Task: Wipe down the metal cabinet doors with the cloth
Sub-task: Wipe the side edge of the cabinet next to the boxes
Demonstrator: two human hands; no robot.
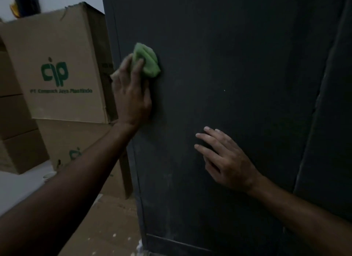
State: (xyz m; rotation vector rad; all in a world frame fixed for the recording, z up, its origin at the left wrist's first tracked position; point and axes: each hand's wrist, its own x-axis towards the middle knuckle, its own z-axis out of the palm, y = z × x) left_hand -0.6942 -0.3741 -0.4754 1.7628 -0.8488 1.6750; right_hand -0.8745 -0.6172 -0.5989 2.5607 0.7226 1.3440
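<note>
A dark grey metal cabinet door point(228, 65) fills the middle and right of the view. My left hand point(133, 95) presses a bunched green cloth point(147, 60) flat against the door near its left edge, fingers laid over the cloth. Lower on the same door, my right hand point(222, 156) rests with its fingers straight and spread, holding nothing. Pale dusty smears show on the lower part of the door point(167, 179). A vertical seam point(312, 112) separates this door from the panel to the right.
Stacked cardboard boxes point(57, 65) with green printed logos stand close to the cabinet's left side. More boxes point(19, 141) sit further left. Flattened cardboard point(106, 227) with white specks covers the floor by the cabinet's base.
</note>
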